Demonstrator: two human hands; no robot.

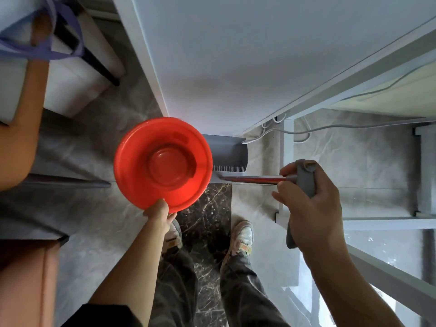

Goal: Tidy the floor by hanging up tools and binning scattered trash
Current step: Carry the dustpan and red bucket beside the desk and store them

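**Both hands loaded, tools not yet hung**

From my remote seat I read this as the gathering step of the tidy-up. The left hand [162, 214] pinches the near rim of a round red plastic basin [162, 161], thumb on top, and holds it out ahead of itself above the grey marble floor [259, 208]. The right hand [313, 208] has its fingers curled round a grey plastic T-shaped handle [305, 178]. From that handle a thin red-and-silver shaft [252, 179] runs away to the left, toward a grey plastic dustpan with a toothed edge [227, 153]. The dustpan sits beyond both hands, partly hidden behind the basin, at the foot of a white wall panel [224, 55]. I cannot tell whether it rests on the floor or hangs just clear of it.

The hands are well apart, each clamped on its own thing. No hook or bin shows near either hand, so my next move calls for finding one first. I judge the long shaft will swing awkwardly. A white cable [306, 132] trails ahead of the right hand and I would keep the pan off it.
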